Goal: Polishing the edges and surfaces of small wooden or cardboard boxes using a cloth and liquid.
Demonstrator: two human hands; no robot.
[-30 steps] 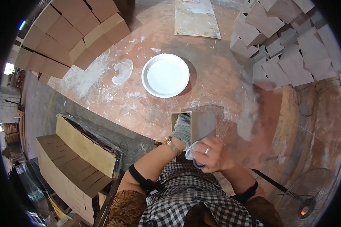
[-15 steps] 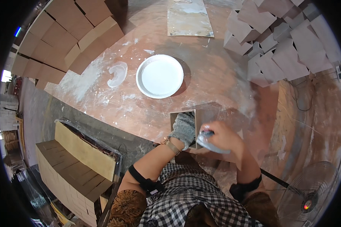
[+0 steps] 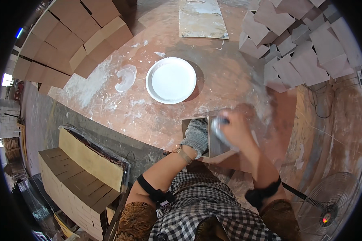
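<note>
A small open wooden box point(image 3: 219, 145) stands on the table near my body, its opening facing me. My left hand point(image 3: 196, 134), in a grey knitted glove, reaches inside the box, and the walls hide its fingertips. My right hand point(image 3: 236, 127) is bare and closed around a pale, flat scraper point(image 3: 220, 131) with a dark grip. The scraper lies against the outer right wall of the box, and motion blurs both it and the hand. Beyond the box is a round white basin point(image 3: 171, 80) with a smooth white filling.
A pale curved plastic piece point(image 3: 126, 78) lies left of the basin. Stacked brown boxes point(image 3: 64, 36) rise at far left, greyish boxes point(image 3: 305, 48) at far right. A stained board point(image 3: 203, 20) lies at the back. More boxes point(image 3: 76, 180) sit lower left, a fan point(image 3: 328, 209) lower right.
My right hand and the scraper have moved up and away from me along the box's right wall, uncovering more of that wall. My left hand stays inside the box.
</note>
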